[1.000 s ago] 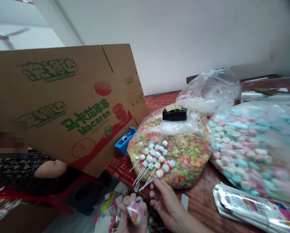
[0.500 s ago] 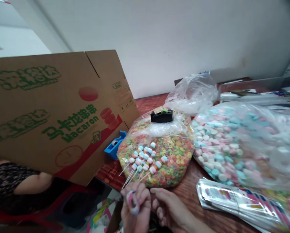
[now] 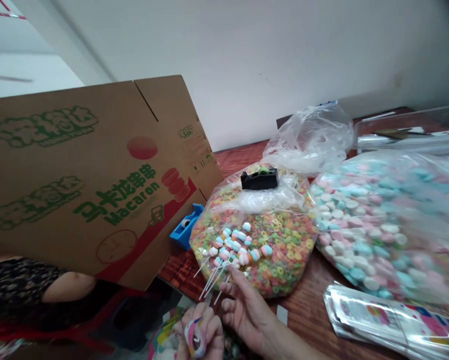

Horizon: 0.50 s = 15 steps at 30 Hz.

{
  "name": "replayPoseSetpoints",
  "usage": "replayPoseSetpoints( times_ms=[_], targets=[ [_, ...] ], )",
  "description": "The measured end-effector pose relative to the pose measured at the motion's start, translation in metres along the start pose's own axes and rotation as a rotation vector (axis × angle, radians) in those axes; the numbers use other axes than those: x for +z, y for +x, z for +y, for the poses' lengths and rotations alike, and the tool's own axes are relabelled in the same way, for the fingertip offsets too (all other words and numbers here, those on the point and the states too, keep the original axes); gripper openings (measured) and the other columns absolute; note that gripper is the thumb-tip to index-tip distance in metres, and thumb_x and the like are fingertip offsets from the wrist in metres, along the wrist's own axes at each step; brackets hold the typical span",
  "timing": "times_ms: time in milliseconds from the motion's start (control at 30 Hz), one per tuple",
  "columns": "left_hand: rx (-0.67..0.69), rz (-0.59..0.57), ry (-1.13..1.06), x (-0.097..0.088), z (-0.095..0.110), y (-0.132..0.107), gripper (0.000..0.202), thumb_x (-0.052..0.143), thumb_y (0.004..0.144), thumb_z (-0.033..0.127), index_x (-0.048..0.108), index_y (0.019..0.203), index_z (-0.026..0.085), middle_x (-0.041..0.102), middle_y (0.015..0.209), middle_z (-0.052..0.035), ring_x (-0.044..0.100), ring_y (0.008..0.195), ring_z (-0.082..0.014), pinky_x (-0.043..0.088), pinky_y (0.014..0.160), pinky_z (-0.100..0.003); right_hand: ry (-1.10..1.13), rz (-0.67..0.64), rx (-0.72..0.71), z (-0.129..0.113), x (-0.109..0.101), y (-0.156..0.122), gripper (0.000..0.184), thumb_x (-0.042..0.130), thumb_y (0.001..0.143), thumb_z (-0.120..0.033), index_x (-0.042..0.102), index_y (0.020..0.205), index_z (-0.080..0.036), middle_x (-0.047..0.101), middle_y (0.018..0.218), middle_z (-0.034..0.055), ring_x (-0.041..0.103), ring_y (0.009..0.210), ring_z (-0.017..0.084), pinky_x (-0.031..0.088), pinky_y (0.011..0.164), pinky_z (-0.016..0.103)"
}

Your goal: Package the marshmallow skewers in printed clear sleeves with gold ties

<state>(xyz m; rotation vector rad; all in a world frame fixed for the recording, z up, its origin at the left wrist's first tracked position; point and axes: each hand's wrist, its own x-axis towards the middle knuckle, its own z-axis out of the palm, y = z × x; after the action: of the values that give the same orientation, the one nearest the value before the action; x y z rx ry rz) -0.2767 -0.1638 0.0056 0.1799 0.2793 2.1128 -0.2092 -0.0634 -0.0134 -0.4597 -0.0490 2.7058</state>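
Several candy skewers (image 3: 234, 247), pink, white and blue pieces on thin white sticks, lie on a clear bag of coloured ring sweets (image 3: 280, 250). My right hand (image 3: 247, 310) reaches up from the bottom edge, its fingertips pinched at the lower ends of the sticks. My left hand (image 3: 199, 332) is closed around a small colourful printed wrapper (image 3: 192, 337) just left of it, below the table edge.
A tilted cardboard box (image 3: 96, 175) printed "Macaron" fills the left. A blue tape dispenser (image 3: 184, 231) sits by it, a black one (image 3: 259, 178) on the ring bag. Right: a big bag of pastel candies (image 3: 389, 225), printed packets (image 3: 389, 320). Another person's arm (image 3: 68, 287) shows lower left.
My right hand has moved back up from beside the left hand to the stick ends. My left hand has dropped lower with the wrapper. The view has shifted slightly.
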Motion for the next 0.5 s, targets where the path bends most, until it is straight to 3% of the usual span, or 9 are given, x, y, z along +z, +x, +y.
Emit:
replayPoseSetpoints(
  times_ms=[133, 300, 367, 433, 500],
  targets=[
    [0.031, -0.061, -0.068, -0.007, -0.006, 0.009, 0.012, 0.066, 0.084, 0.021, 0.058, 0.075, 0.02, 0.061, 0.068, 0.0044, 0.055, 0.057, -0.0069, 0.042, 0.051, -0.019, 0.035, 0.009, -0.061, -0.014, 0.006, 0.003, 0.052, 0.085, 0.06, -0.049, 0.056, 0.092, -0.02, 0.064, 0.07, -0.0072, 0.055, 0.047, 0.006, 0.046, 0.047, 0.019],
    [-0.032, 0.084, -0.064, 0.013, -0.014, 0.011, 0.017, 0.068, 0.081, 0.013, 0.056, 0.071, 0.019, 0.055, 0.064, 0.0043, 0.05, 0.056, -0.008, 0.04, 0.052, -0.021, -0.046, 0.057, -0.093, -0.024, -0.007, -0.023, 0.041, 0.085, 0.064, -0.041, 0.062, 0.085, -0.014, 0.071, 0.079, 0.0025, 0.066, 0.066, 0.013, 0.051, 0.055, 0.021],
    [-0.026, 0.155, -0.076, 0.02, -0.025, 0.013, 0.019, 0.066, 0.083, 0.01, 0.055, 0.069, 0.018, 0.051, 0.062, 0.0041, 0.048, 0.055, -0.0079, 0.04, 0.051, -0.021, -0.143, 0.12, -0.044, -0.034, -0.024, -0.048, 0.037, 0.081, 0.068, -0.045, 0.063, 0.082, -0.016, 0.07, 0.071, 0.0023, 0.065, 0.057, 0.013, 0.049, 0.048, 0.021],
    [-0.034, 0.229, -0.064, 0.023, -0.042, 0.016, 0.019, 0.066, 0.083, 0.011, 0.055, 0.069, 0.017, 0.049, 0.062, 0.0038, 0.047, 0.055, -0.0078, 0.039, 0.051, -0.02, -0.446, 0.217, -0.049, -0.053, -0.044, -0.08, 0.038, 0.073, 0.073, -0.055, 0.065, 0.084, -0.019, 0.057, 0.051, -0.0062, 0.046, 0.034, 0.008, 0.036, 0.033, 0.017],
    [-0.075, 0.293, -0.038, 0.023, -0.065, 0.02, 0.019, 0.069, 0.082, 0.014, 0.056, 0.068, 0.016, 0.049, 0.062, 0.0037, 0.047, 0.055, -0.0074, 0.039, 0.05, -0.019, -0.849, 0.327, -0.292, -0.078, -0.062, -0.118, 0.033, 0.069, 0.077, -0.052, 0.071, 0.082, -0.02, 0.065, 0.06, -0.0018, 0.057, 0.045, 0.01, 0.046, 0.043, 0.017]
  ],
)
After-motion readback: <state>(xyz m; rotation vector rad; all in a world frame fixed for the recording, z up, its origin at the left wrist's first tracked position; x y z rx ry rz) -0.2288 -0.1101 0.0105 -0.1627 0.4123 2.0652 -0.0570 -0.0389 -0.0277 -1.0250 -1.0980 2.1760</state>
